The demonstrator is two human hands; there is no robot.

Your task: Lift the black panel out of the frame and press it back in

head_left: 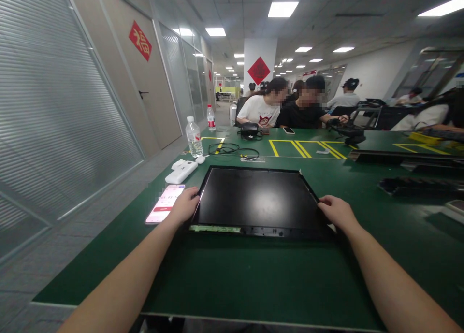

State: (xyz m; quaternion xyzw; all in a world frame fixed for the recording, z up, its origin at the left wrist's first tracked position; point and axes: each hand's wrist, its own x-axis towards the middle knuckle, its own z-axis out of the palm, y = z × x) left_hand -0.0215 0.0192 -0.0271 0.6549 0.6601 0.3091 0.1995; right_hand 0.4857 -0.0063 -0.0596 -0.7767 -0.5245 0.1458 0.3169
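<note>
A black LCD screen panel [250, 197] in a thin dark frame lies face up on, or just above, the green table in front of me. A green circuit strip [214, 229] runs along the left part of its near edge. My left hand [184, 205] grips the panel's left edge, its fingers partly hidden beneath. On the opposite side, my right hand [337, 212] is closed on the right edge, thumb on top. Beside my left hand lies a phone [165, 205] with a lit pink-and-white screen.
Left of the panel are a white device [181, 171], a clear water bottle [194, 137] and a black cable [224, 149]. Dark frame pieces [420, 185] lie at the right. Across the green table [253, 280] sit two people [266, 106], near a black pouch [250, 130].
</note>
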